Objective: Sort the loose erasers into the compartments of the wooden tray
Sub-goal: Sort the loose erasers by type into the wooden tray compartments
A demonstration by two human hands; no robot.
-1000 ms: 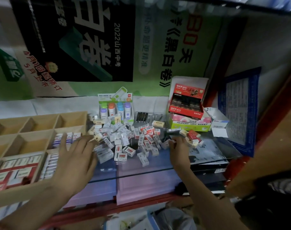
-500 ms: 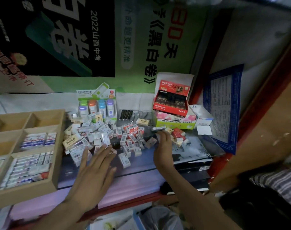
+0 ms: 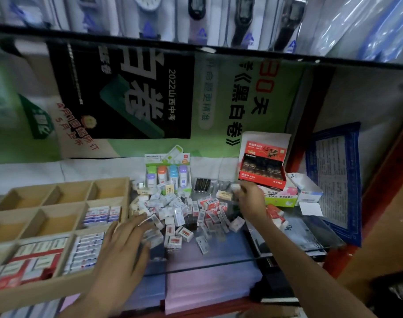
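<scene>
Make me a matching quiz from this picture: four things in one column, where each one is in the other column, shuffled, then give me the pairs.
1. wooden tray
2. red box
3. left hand
4. loose erasers

A. middle of the glass counter
B. far left
C. back right, on a green box
D. fingers straight, over the left edge of the heap

Pairs: 1-B, 2-C, 3-D, 4-A

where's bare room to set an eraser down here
Bare glass runs along the near edge, between the left hand and the right forearm. In the wooden tray the back row and two middle-left compartments are empty. Crowded: the eraser pile and the boxes behind the right hand.
</scene>
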